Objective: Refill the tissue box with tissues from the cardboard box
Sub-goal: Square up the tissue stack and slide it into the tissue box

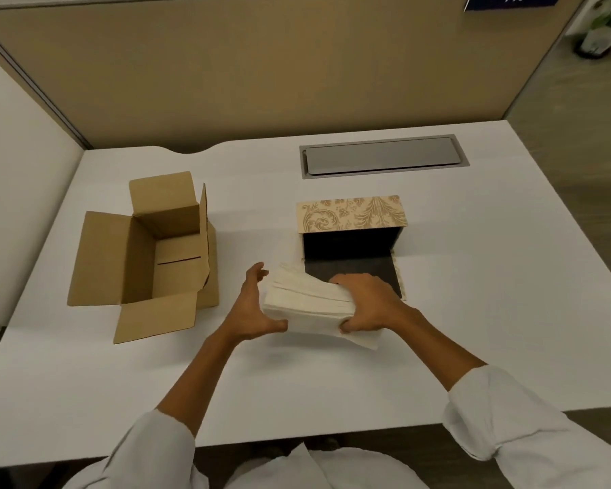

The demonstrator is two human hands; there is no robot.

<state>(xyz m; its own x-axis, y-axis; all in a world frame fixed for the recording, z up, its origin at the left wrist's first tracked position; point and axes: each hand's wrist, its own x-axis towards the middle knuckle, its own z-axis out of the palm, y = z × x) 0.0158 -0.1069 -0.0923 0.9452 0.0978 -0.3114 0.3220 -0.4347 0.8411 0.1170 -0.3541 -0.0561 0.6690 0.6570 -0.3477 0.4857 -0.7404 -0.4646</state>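
Observation:
A stack of white tissues [307,301] is held just above the white table, in front of the tissue box. My right hand [367,301] grips the stack's right end, fingers over the top and thumb underneath. My left hand [253,305] presses against its left end, thumb under the corner. The tissue box [353,215], beige with a gold floral pattern, stands with its side toward me open, a dark inside and its flap lying flat on the table. To the left stands the brown cardboard box [156,255], flaps open, with nothing visible inside.
The white table [491,294] has a grey cable-tray cover [381,157] set into it behind the tissue box. A beige partition wall [261,65] runs along the back and a white panel closes the left side. A potted plant [604,26] stands on the floor at far right.

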